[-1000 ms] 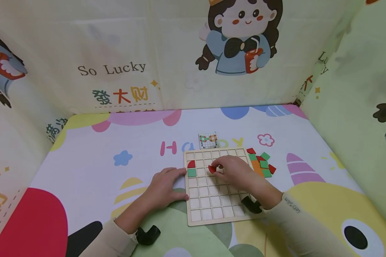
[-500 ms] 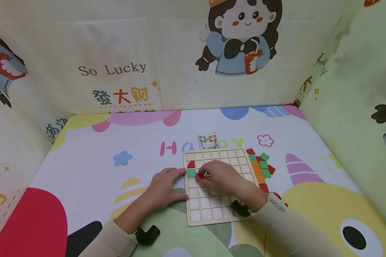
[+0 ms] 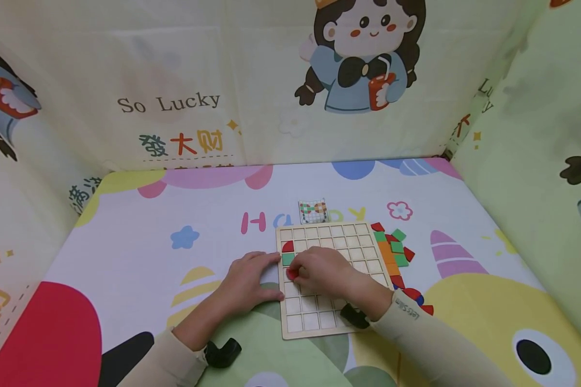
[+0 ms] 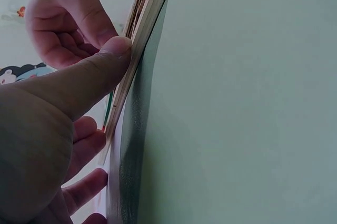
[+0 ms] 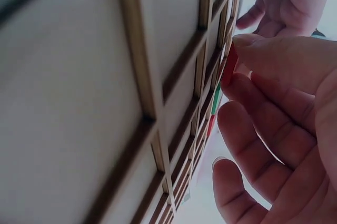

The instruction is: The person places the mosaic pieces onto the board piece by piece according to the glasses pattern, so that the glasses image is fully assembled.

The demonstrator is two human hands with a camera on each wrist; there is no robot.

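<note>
A wooden grid board (image 3: 329, 335) lies on the table. In its left column a red round-edged tile (image 3: 288, 247) sits just above a green square tile (image 3: 288, 259). My right hand (image 3: 326, 273) pinches another red tile (image 3: 291, 274) between thumb and forefinger, at the cell below the green one. The right wrist view shows this pinched red tile (image 5: 230, 66) at the board's surface, its shape partly hidden. My left hand (image 3: 246, 282) rests with fairly straight fingers and thumb against the board's left edge; its thumb (image 4: 100, 68) touches the rim.
Loose green tiles (image 3: 397, 247), orange tiles (image 3: 387, 252) and red tiles (image 3: 411, 293) lie along the board's right side, with some blue among them. A small pattern card (image 3: 313, 212) is behind the board. Printed cloth walls (image 3: 261, 80) surround the table.
My right hand has carried the red tile leftward and toward me, from the grid's middle to the left column. More loose tiles show at the lower right. The left hand stays in place.
</note>
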